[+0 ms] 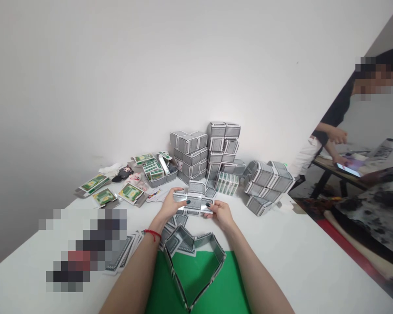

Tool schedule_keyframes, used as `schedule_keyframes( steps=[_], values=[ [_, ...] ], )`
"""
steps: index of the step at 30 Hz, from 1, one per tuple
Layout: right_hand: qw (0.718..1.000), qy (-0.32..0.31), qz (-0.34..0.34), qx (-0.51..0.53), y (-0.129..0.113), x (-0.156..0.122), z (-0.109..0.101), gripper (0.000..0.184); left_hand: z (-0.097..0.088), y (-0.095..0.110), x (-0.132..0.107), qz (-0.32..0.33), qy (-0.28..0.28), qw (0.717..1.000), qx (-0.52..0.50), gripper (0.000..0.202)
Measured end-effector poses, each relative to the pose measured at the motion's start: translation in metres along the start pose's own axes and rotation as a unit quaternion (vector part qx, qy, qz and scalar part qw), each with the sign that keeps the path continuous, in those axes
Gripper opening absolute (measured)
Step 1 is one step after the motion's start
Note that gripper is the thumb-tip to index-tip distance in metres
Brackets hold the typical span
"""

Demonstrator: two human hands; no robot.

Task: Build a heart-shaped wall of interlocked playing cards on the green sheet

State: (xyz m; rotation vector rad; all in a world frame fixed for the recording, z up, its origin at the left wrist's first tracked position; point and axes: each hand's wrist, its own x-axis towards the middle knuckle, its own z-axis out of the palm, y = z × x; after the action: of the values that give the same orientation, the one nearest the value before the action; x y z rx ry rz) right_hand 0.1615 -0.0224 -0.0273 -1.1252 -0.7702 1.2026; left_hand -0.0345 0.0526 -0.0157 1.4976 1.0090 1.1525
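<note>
Between my hands is a piece made of joined playing cards (194, 203), grey patterned backs towards me, with a flap standing up at its top. My left hand (170, 205) grips its left end, thumb across the front. At the right end, my right hand (220, 213) pinches the edge between thumb and fingers. Nearer to me, a heart-shaped ring of folded cards (218, 248) stands on edge on a green sheet (231, 283). Loose cards (180, 220) lie between the ring and my left forearm.
Stacked card blocks (191, 157) rise against the wall, with another card stack (268, 183) at right. Green-and-white card boxes (227, 183) stand between them. Opened card packs (131, 193) and fanned cards (119, 255) lie left. Beyond the table's right edge is another person (339, 109) by a phone (347, 169).
</note>
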Motion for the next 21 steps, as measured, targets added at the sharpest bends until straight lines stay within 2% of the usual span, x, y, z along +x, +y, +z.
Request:
schedule_keyframes(
  steps=[7, 21],
  values=[
    [1.0, 0.01, -0.008, 0.005, 0.0006, -0.0017, 0.0015, 0.025, 0.0009, 0.0025, -0.002, 0.009, 0.004, 1.0, 0.011, 0.051],
    [1.0, 0.029, -0.006, 0.005, -0.0011, -0.0065, 0.0082, 0.024, 0.0055, -0.0007, -0.0009, 0.009, -0.014, 1.0, 0.003, 0.053]
  ],
)
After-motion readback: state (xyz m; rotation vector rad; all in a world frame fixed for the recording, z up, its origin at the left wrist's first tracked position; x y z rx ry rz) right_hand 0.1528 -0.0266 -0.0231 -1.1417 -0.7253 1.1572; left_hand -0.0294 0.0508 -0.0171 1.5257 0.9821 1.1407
